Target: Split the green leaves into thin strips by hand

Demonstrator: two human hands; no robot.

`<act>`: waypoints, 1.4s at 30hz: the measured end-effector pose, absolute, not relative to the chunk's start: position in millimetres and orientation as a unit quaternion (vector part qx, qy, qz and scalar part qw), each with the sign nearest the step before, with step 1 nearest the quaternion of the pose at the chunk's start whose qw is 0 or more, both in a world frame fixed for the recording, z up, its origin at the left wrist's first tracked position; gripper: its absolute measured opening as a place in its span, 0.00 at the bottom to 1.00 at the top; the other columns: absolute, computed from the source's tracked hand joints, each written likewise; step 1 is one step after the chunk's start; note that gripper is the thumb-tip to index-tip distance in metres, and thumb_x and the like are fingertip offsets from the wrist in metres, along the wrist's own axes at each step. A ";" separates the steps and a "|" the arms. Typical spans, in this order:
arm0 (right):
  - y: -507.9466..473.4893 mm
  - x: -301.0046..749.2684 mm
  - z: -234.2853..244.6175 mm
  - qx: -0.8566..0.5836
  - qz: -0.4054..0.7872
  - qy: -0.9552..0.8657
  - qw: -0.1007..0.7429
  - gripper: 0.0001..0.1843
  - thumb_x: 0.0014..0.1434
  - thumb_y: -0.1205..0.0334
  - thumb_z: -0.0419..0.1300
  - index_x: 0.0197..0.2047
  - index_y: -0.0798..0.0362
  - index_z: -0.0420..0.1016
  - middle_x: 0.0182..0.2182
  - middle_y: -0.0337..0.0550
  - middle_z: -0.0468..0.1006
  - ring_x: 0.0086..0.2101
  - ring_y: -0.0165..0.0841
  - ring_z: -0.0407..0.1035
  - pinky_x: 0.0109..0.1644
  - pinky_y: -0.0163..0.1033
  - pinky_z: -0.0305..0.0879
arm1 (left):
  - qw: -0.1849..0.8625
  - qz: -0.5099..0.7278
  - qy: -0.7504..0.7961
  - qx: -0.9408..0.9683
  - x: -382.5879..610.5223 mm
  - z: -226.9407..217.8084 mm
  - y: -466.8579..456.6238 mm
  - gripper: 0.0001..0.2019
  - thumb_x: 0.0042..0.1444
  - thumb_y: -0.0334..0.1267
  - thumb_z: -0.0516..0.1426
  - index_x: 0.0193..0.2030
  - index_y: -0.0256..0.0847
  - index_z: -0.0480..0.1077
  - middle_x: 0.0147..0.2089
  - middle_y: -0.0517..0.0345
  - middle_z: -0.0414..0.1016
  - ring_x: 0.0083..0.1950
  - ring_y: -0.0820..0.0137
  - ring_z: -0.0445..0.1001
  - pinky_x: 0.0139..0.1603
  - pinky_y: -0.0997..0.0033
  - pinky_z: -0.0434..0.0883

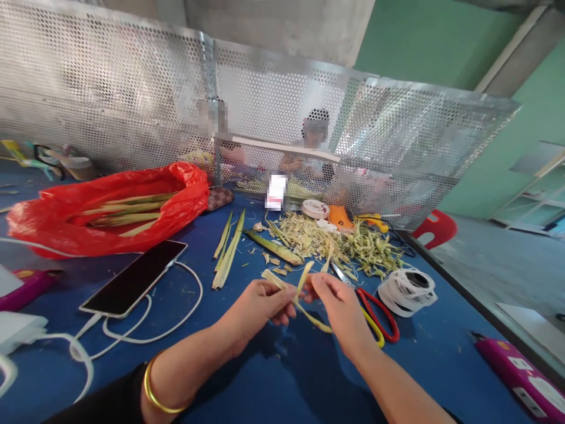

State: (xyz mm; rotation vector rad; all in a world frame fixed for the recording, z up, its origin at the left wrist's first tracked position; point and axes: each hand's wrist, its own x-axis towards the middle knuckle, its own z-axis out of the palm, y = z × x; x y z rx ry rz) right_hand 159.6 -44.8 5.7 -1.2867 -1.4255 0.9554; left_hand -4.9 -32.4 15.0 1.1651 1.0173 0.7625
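Observation:
Over the blue table (pixel 282 377), my left hand (pixel 258 306) and my right hand (pixel 339 309) pinch the same pale yellow-green leaf strip (pixel 304 282). The strip crosses between my fingertips, one end sticking up and another curling down toward me. Both hands are closed on it. A gold bangle (pixel 154 394) sits on my left wrist. Just behind my right hand lie scissors with red and yellow handles (pixel 377 318).
A red plastic bag (pixel 110 206) of long leaves lies at the left. A phone (pixel 135 280) on a white cable lies near it. Leaf strips (pixel 227 250), a heap of trimmings (pixel 344 241) and a white tape roll (pixel 408 291) sit behind. Two people sit beyond the perforated metal screen (pixel 273 106).

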 end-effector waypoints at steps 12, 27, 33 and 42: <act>-46.3 166.0 16.0 -0.500 0.255 -0.669 0.488 0.12 0.61 0.56 0.53 0.37 0.52 0.75 0.35 0.44 0.77 0.37 0.35 0.70 0.42 0.37 0.65 | 0.809 0.387 0.340 0.283 -12.7 10.2 -26.2 0.10 0.46 0.36 0.64 0.36 0.36 0.75 0.20 0.64 0.66 0.21 0.80 0.65 0.28 0.78 0.66; -52.0 158.2 14.2 -0.457 0.048 -0.808 0.368 0.07 0.59 0.66 0.57 0.29 0.50 0.71 0.28 0.36 0.75 0.33 0.30 0.69 0.57 0.46 0.50 | 0.748 0.376 0.376 0.397 -9.0 15.9 -31.3 0.11 0.47 0.40 0.63 0.35 0.35 0.73 0.27 0.58 0.72 0.25 0.77 0.68 0.29 0.77 0.67; -49.6 159.7 11.7 -0.445 0.082 -0.809 0.374 0.10 0.61 0.68 0.53 0.29 0.50 0.70 0.28 0.35 0.74 0.33 0.29 0.69 0.56 0.45 0.50 | 0.739 0.375 0.369 0.422 -9.5 13.7 -29.6 0.11 0.46 0.39 0.64 0.33 0.34 0.72 0.25 0.57 0.73 0.23 0.78 0.67 0.27 0.79 0.65; -45.2 166.6 11.7 -0.479 0.186 -0.737 0.440 0.08 0.60 0.60 0.55 0.41 0.47 0.74 0.40 0.42 0.77 0.42 0.36 0.70 0.56 0.47 0.56 | 0.750 0.406 0.374 0.365 -9.2 16.1 -28.5 0.12 0.42 0.37 0.66 0.30 0.38 0.68 0.20 0.63 0.70 0.19 0.80 0.65 0.24 0.80 0.64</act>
